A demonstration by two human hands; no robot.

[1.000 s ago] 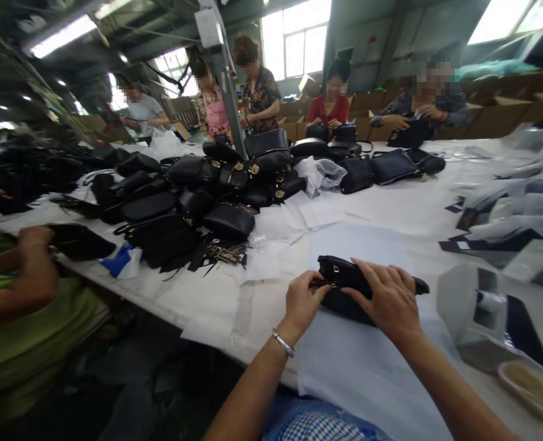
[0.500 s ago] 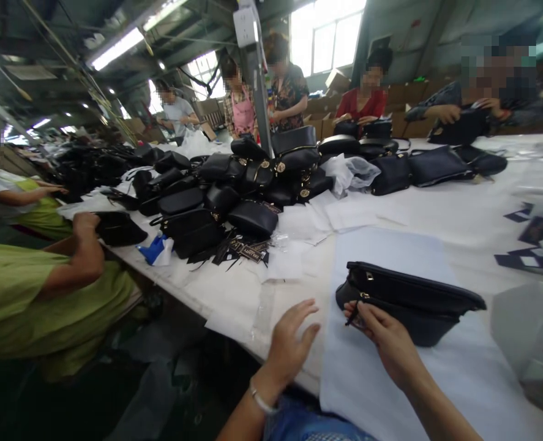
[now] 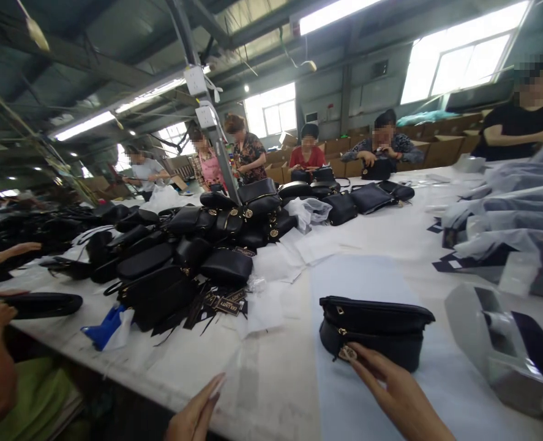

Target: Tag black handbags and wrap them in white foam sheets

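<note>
A black handbag [image 3: 381, 315] with a gold zipper stands on a pale blue sheet [image 3: 358, 275] in front of me. My right hand [image 3: 390, 383] is at its lower left corner, thumb and fingers closed on a round gold charm [image 3: 347, 353] hanging by the zipper. Nearer the table's front edge is my left hand [image 3: 195, 407], partly cut off by the bottom of the picture. Its fingers are stretched out close together, and I see nothing held in them.
Black bags [image 3: 228, 266] are heaped left of centre, with printed tags [image 3: 229, 304] before them. White paper sheets [image 3: 271, 269] lie beside the tags. A blue cloth-like item [image 3: 103, 327] is at left. Clear plastic bags [image 3: 505, 202] cover the right side. Co-workers' hands handle bags around the table.
The view has swung right and up. My left hand has moved down and left toward the table edge, its fingers now closer together. My right hand stays at the bag's corner, where the gold charm now shows.
</note>
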